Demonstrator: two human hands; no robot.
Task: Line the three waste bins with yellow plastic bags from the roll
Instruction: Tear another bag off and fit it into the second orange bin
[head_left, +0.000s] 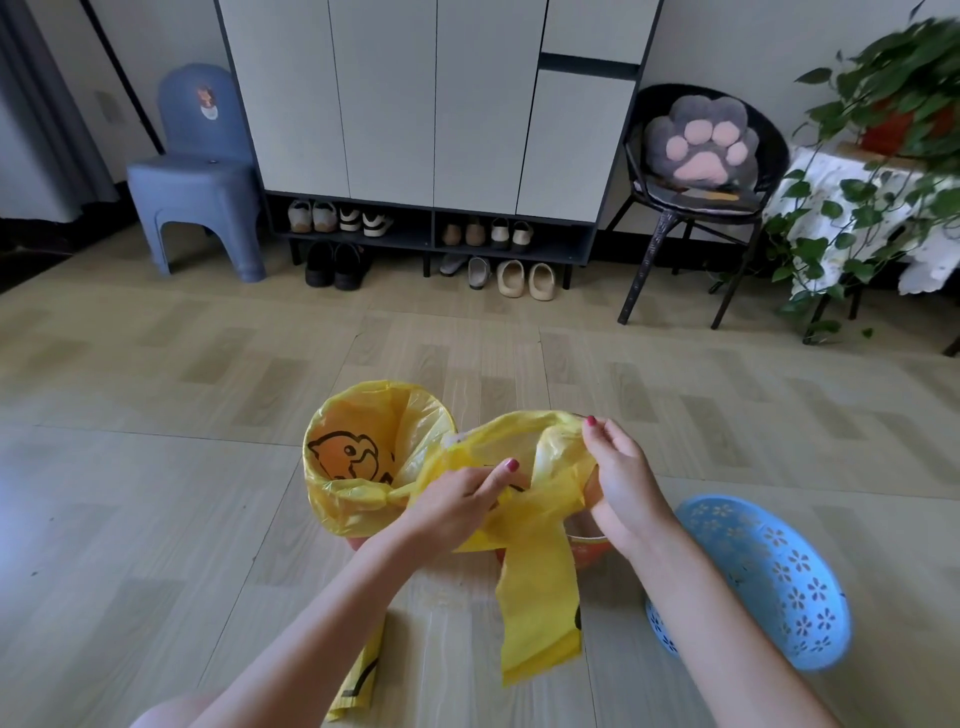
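Observation:
A bin on the left carries a yellow bag (363, 431) folded over its rim, a duck print showing inside. Beside it, a second yellow bag (524, 525) is spread over an orange bin (589, 553), which is mostly hidden. My left hand (457, 501) pinches this bag's near edge. My right hand (621, 473) grips its far right edge above the bin. A loose flap of the bag hangs down to the floor. A blue perforated bin (769, 582) lies tilted at the right, unlined. More yellow bag material (358, 675) lies on the floor under my left forearm.
Wood-pattern floor all around. Behind stand a white cabinet (431, 98) with shoes beneath, a blue plastic stool (197, 182), a black chair (701, 208) with a paw cushion, and a trailing plant (883, 156) on a covered table.

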